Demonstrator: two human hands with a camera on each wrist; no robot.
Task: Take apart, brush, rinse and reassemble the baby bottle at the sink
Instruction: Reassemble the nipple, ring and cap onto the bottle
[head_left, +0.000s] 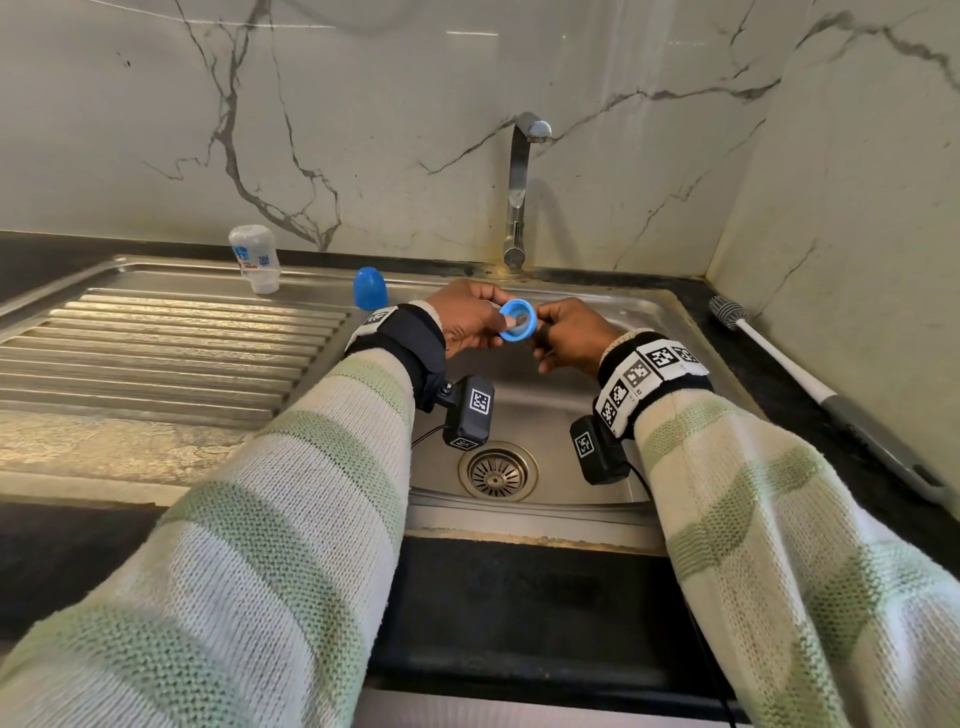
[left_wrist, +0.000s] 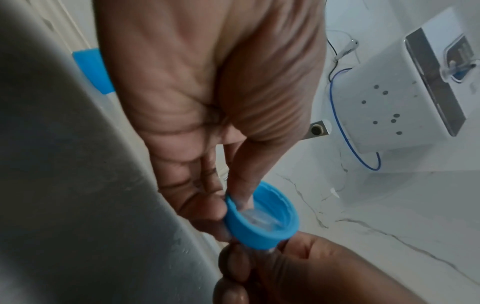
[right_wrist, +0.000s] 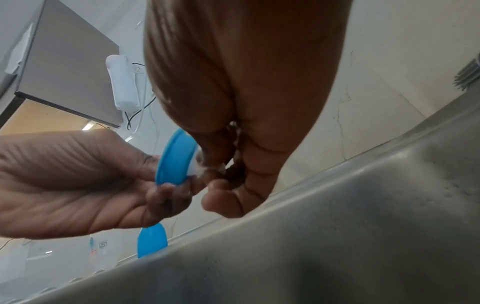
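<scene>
Over the sink basin, my left hand (head_left: 493, 326) (left_wrist: 221, 203) grips the blue screw collar (head_left: 517, 320) (left_wrist: 259, 224) (right_wrist: 175, 158), thumb inside its rim and fingers outside. The clear silicone nipple (left_wrist: 259, 220) (right_wrist: 200, 166) sits in the collar. My right hand (head_left: 543, 325) (right_wrist: 217, 167) pinches the nipple's tip on the far side of the collar. The blue dome cap (head_left: 370, 288) (right_wrist: 152, 239) stands on the sink's back rim. The clear bottle body (head_left: 254, 258) stands mouth-down further left.
A bottle brush (head_left: 779, 358) with a white and grey handle lies on the dark counter at the right. The tap (head_left: 519, 192) rises behind the steel basin (head_left: 524, 415), with no water running. The ribbed drainboard (head_left: 156, 353) stretches to the left.
</scene>
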